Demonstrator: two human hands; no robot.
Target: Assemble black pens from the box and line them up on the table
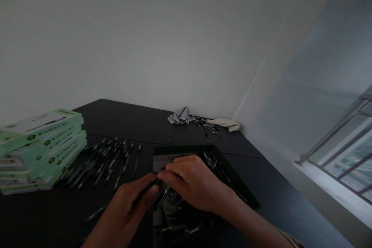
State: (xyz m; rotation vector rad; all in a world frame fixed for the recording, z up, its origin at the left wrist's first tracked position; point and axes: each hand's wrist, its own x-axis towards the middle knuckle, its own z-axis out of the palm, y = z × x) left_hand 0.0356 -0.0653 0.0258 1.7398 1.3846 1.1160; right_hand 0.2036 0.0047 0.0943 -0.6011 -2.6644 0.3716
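Note:
My left hand (pixel 130 201) and my right hand (pixel 192 182) meet over the near left part of a dark green tray (pixel 238 180). Both are closed, thumbs and fingers pinched on a dark pen, mostly hidden by the fingers. A slim pen barrel (pixel 161 198) shows just below the fingertips; whether it is the held pen or one lying in the tray I cannot tell. Inside the tray, loose black pens (pixel 215 162) and pen parts lie jumbled, partly covered by my right forearm. Left of the tray, many black pens (pixel 101 159) are laid side by side on the dark table (pixel 124 118).
Light green pen boxes (pixel 43 143) are stacked at the left. Near the back wall lie a grey cloth (pixel 180 116), a heap of small black parts (pixel 206 124) and a cream cloth (pixel 225 123). A metal window railing (pixel 334 135) is at the right.

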